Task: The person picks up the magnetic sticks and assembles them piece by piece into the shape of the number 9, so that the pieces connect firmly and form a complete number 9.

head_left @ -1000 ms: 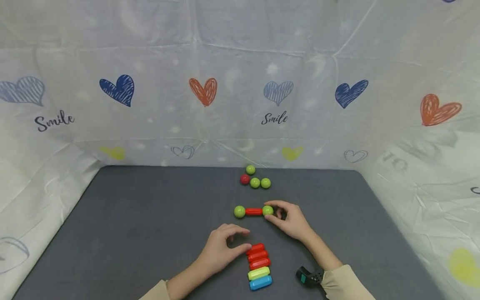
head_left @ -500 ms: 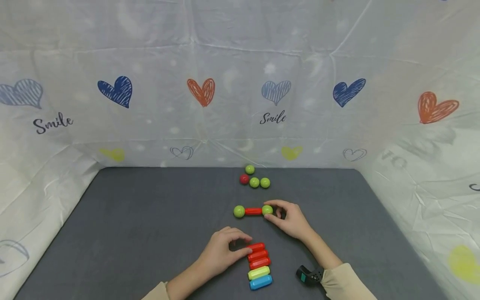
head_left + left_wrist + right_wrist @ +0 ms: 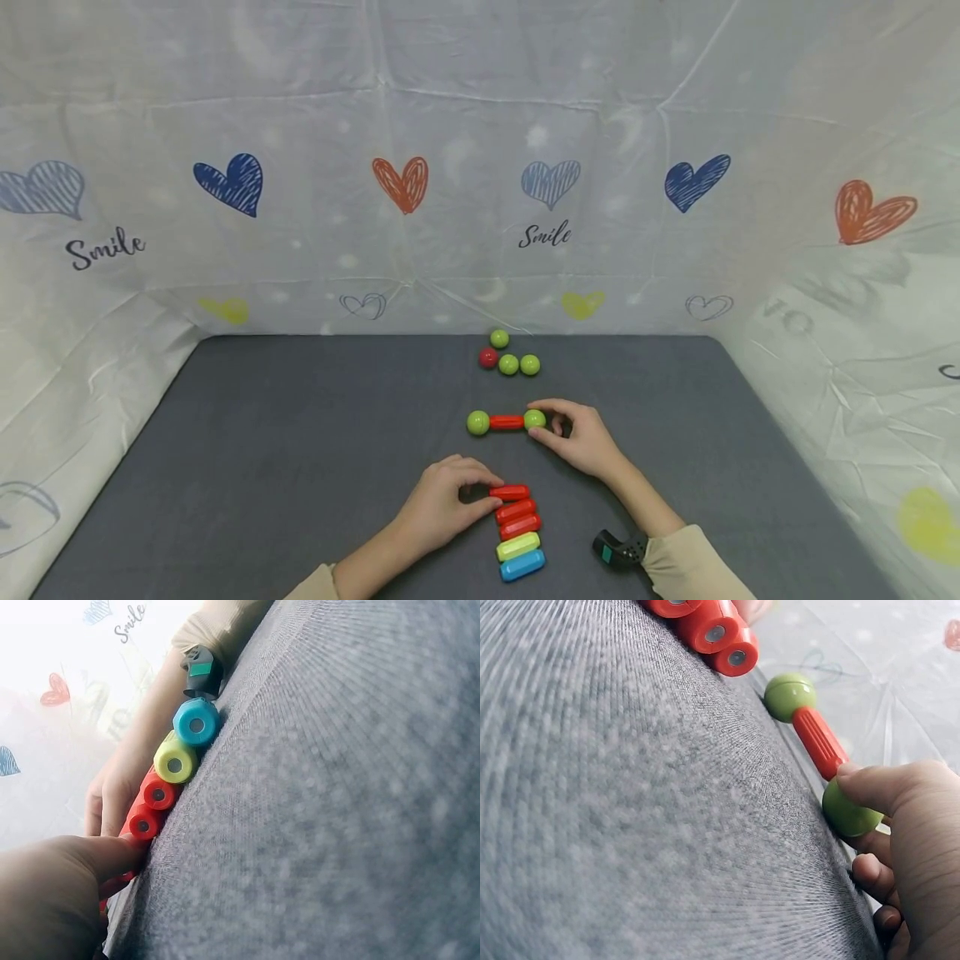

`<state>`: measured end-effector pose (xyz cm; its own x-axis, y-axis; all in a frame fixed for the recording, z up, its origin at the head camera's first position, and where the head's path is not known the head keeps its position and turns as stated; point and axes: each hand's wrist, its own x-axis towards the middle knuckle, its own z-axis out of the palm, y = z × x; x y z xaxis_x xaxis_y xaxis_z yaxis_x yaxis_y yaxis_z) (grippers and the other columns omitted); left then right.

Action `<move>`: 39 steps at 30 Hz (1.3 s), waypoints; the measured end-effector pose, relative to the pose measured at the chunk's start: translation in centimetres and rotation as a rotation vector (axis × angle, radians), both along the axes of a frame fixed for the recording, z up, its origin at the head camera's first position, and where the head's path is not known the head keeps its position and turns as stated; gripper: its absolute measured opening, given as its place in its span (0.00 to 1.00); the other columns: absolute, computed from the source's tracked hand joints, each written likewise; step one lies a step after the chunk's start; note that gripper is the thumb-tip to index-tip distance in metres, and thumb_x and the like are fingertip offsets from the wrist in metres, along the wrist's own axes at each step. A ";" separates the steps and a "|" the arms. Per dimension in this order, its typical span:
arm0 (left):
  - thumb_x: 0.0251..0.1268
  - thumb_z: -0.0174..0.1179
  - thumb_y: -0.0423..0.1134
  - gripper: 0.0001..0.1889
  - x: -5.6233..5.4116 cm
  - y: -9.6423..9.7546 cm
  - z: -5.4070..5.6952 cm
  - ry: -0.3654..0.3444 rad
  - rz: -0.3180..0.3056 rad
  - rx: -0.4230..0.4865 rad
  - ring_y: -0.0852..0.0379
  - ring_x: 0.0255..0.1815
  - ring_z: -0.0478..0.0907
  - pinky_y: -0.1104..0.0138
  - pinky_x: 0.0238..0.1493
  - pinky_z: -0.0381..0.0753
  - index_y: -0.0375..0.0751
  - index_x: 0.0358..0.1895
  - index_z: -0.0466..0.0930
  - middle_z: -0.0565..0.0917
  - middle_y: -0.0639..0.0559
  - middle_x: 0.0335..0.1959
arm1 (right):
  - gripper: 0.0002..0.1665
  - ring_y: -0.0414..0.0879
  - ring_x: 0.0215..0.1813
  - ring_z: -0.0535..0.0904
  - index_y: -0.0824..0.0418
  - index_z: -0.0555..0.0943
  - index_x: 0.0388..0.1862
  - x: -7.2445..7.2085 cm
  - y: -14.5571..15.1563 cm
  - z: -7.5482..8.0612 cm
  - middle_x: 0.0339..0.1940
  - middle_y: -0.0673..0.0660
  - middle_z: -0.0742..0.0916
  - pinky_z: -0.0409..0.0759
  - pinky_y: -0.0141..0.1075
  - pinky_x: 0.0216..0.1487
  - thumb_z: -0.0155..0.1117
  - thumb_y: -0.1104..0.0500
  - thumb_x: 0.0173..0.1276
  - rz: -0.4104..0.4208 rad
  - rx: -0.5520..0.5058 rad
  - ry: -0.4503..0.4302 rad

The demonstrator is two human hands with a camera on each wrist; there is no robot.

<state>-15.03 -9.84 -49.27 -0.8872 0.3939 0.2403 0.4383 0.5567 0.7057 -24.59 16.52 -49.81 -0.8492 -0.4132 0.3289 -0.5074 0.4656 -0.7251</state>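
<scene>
My right hand [image 3: 581, 440] pinches the right green ball [image 3: 535, 420] of a dumbbell-shaped piece. A red rod [image 3: 507, 422] joins that ball to another green ball [image 3: 478, 423] on the left. Nearer to me, my left hand [image 3: 447, 497] pinches the left end of the farthest red rod [image 3: 511, 492] in a row. Below it in the head view lie a second red rod [image 3: 516, 511], a third red rod [image 3: 520, 527], a yellow-green rod [image 3: 517, 547] and a blue rod [image 3: 522, 566]. Round metal discs show in the rod ends in both wrist views.
Farther back on the dark grey table [image 3: 300, 433] sit a red ball [image 3: 488, 358] and several green balls [image 3: 508, 365]. A black wristband [image 3: 619, 550] with a green patch is on my right wrist. A white curtain [image 3: 465, 125] printed with hearts stands behind and beside the table.
My left fingers have closed onto the farthest red rod, which has turned more level and a little apart from the row. The right hand and the dumbbell-shaped piece stay in place.
</scene>
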 end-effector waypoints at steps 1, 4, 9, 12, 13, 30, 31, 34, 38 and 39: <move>0.62 0.79 0.41 0.10 0.0 0.0 0.0 0.004 -0.001 0.002 0.71 0.32 0.71 0.73 0.33 0.74 0.56 0.46 0.94 0.89 0.68 0.41 | 0.19 0.35 0.26 0.70 0.57 0.89 0.58 0.0 0.0 0.0 0.23 0.44 0.77 0.67 0.31 0.29 0.78 0.57 0.69 -0.003 0.004 -0.004; 0.63 0.79 0.41 0.10 -0.1 0.0 0.0 0.011 -0.005 0.013 0.71 0.33 0.72 0.73 0.34 0.75 0.56 0.46 0.94 0.89 0.67 0.41 | 0.19 0.35 0.26 0.70 0.56 0.89 0.58 0.0 0.0 0.0 0.23 0.43 0.77 0.66 0.30 0.28 0.79 0.56 0.69 -0.012 0.009 -0.013; 0.62 0.80 0.41 0.09 -0.3 -0.2 0.2 0.045 0.045 0.040 0.69 0.38 0.77 0.72 0.37 0.78 0.55 0.45 0.95 0.90 0.68 0.40 | 0.20 0.35 0.25 0.70 0.57 0.89 0.58 0.1 0.1 0.0 0.23 0.43 0.77 0.67 0.31 0.28 0.79 0.56 0.68 -0.019 0.005 -0.013; 0.58 0.82 0.40 0.11 -0.6 -0.6 0.5 0.088 0.130 0.070 0.68 0.40 0.80 0.69 0.40 0.80 0.56 0.43 0.95 0.90 0.69 0.39 | 0.20 0.35 0.26 0.70 0.57 0.89 0.58 0.1 0.1 -0.1 0.23 0.44 0.77 0.68 0.31 0.29 0.78 0.57 0.69 -0.023 0.003 -0.016; 0.57 0.82 0.40 0.11 -0.8 -0.9 0.6 0.099 0.158 0.082 0.67 0.41 0.80 0.69 0.41 0.80 0.56 0.43 0.95 0.90 0.70 0.38 | 0.20 0.35 0.26 0.70 0.57 0.89 0.58 0.1 0.1 -0.2 0.23 0.43 0.77 0.68 0.30 0.29 0.78 0.57 0.69 -0.024 0.003 -0.016; 0.54 0.83 0.39 0.09 -2.6 -3.6 0.1 0.100 0.392 0.112 0.65 0.29 0.75 0.69 0.34 0.74 0.55 0.37 0.96 0.91 0.65 0.34 | 0.19 0.35 0.25 0.69 0.59 0.89 0.57 0.1 -0.1 -0.2 0.22 0.44 0.77 0.67 0.31 0.26 0.78 0.58 0.69 0.007 -0.009 0.016; 0.54 0.83 0.39 0.09 -2.6 -3.6 0.1 0.098 0.395 0.110 0.65 0.29 0.74 0.69 0.34 0.74 0.55 0.37 0.96 0.91 0.65 0.34 | 0.19 0.35 0.25 0.69 0.59 0.89 0.57 0.1 -0.1 -0.2 0.22 0.44 0.77 0.67 0.31 0.26 0.78 0.58 0.69 0.007 -0.008 0.011; 0.54 0.83 0.39 0.09 -2.5 -3.5 0.2 0.094 0.410 0.109 0.65 0.29 0.74 0.69 0.34 0.73 0.54 0.37 0.96 0.91 0.64 0.34 | 0.19 0.34 0.25 0.69 0.58 0.89 0.57 0.1 -0.1 0.0 0.22 0.44 0.77 0.66 0.30 0.27 0.79 0.58 0.68 0.002 -0.001 0.002; 0.55 0.83 0.39 0.08 -2.5 -3.5 0.3 0.087 0.430 0.100 0.64 0.29 0.75 0.68 0.35 0.72 0.54 0.38 0.96 0.91 0.62 0.35 | 0.19 0.35 0.25 0.69 0.57 0.89 0.57 0.1 -0.1 0.1 0.23 0.43 0.76 0.66 0.30 0.27 0.79 0.57 0.68 -0.004 0.007 -0.010; 0.55 0.82 0.39 0.08 -2.5 -3.5 0.3 0.086 0.435 0.097 0.64 0.29 0.75 0.67 0.35 0.72 0.54 0.38 0.96 0.91 0.62 0.35 | 0.19 0.35 0.25 0.70 0.57 0.89 0.57 0.1 -0.1 0.1 0.23 0.43 0.76 0.66 0.30 0.27 0.79 0.57 0.68 -0.004 0.007 -0.012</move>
